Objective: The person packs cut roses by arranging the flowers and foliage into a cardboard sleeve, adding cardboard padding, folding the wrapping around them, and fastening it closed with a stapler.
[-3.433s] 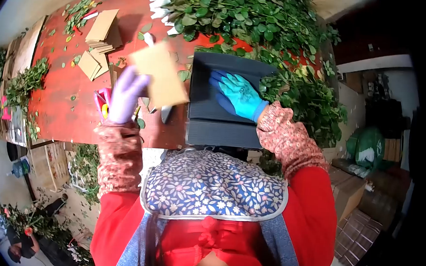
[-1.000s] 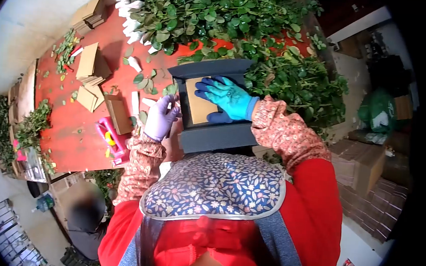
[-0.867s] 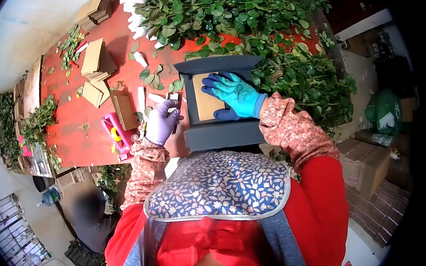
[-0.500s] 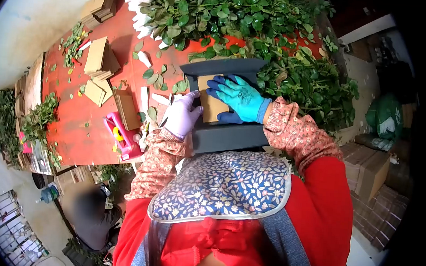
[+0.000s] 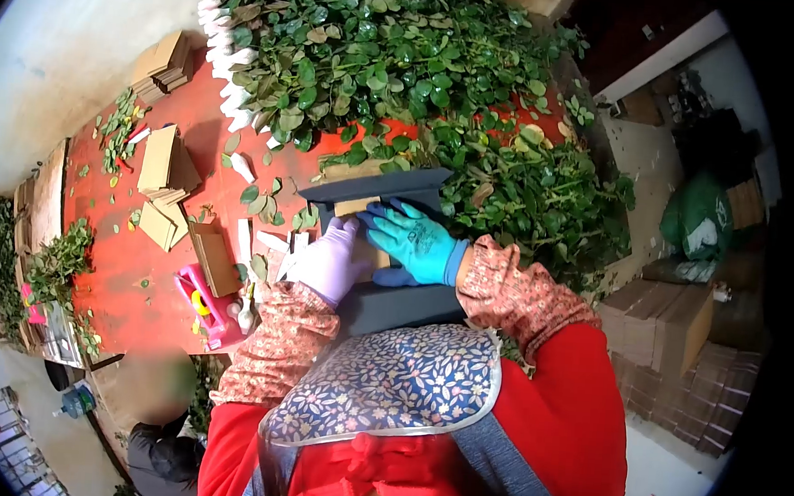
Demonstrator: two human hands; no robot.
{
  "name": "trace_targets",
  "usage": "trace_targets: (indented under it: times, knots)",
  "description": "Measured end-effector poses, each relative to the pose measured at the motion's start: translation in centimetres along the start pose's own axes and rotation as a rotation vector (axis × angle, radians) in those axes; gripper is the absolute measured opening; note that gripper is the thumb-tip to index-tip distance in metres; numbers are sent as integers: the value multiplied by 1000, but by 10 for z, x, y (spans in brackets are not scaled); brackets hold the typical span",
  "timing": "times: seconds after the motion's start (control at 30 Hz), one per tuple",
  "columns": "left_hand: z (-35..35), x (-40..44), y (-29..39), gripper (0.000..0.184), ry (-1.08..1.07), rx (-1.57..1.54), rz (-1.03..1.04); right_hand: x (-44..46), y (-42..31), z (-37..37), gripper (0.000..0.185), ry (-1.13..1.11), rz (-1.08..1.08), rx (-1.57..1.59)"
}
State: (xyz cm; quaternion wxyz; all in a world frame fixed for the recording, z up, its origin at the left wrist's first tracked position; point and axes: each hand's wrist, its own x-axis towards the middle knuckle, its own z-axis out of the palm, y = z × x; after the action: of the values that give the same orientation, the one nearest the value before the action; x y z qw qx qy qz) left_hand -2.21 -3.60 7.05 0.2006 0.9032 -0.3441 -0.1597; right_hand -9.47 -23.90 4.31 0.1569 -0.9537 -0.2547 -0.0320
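Observation:
A dark grey box (image 5: pixel 393 308) lies on the red table in front of my body, with its far flap raised. A brown cardboard piece (image 5: pixel 375 254) lies inside, partly covered by both hands. My right hand (image 5: pixel 415 246), in a teal and dark blue glove, rests flat on the cardboard with fingers spread. In a thin purple glove, my left hand (image 5: pixel 331 260) reaches over the box's left side, thumb apart from the fingers, touching the cardboard. The tips of its fingers are partly hard to make out.
Leafy stems (image 5: pixel 363 60) pile at the back; more leafy stems (image 5: pixel 536 202) lie right of the box. Cardboard stacks (image 5: pixel 167 166) and a pink tape dispenser (image 5: pixel 207 307) occupy the table's left. Another person (image 5: pixel 162 452) is at lower left. Cartons (image 5: pixel 656 318) stand at right.
The view has shifted, so the table sits lower and further left. My left hand has moved inward over the cardboard, closer to my right hand, which stays flat on it.

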Motion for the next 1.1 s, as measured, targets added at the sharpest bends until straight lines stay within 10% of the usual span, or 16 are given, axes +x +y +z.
trace_targets:
  times: [0.1, 0.2, 0.27, 0.53, 0.93, 1.1]
  knots:
    - [15, -3, -5, 47, 118, -57, 163, 31, -8, -79, 39, -457, 75, 211]
    - [-12, -1, 23, 41, -207, 85, -179, 70, 16, -132, 32, 43, -65, 284]
    - [21, -5, 1, 45, 129, 346, 158, 108, 57, -131, 34, 248, -20, 148]
    - [16, -17, 16, 47, 134, 134, -17, 217, 221, -9, 38, -65, 306, -419]
    - [-8, -14, 33, 67, -60, -67, -157, 116, 119, -3, 8, -72, -247, -66]
    - [0, -14, 27, 66, -41, 13, -132, 140, 134, -38, 10, -89, 96, -105]
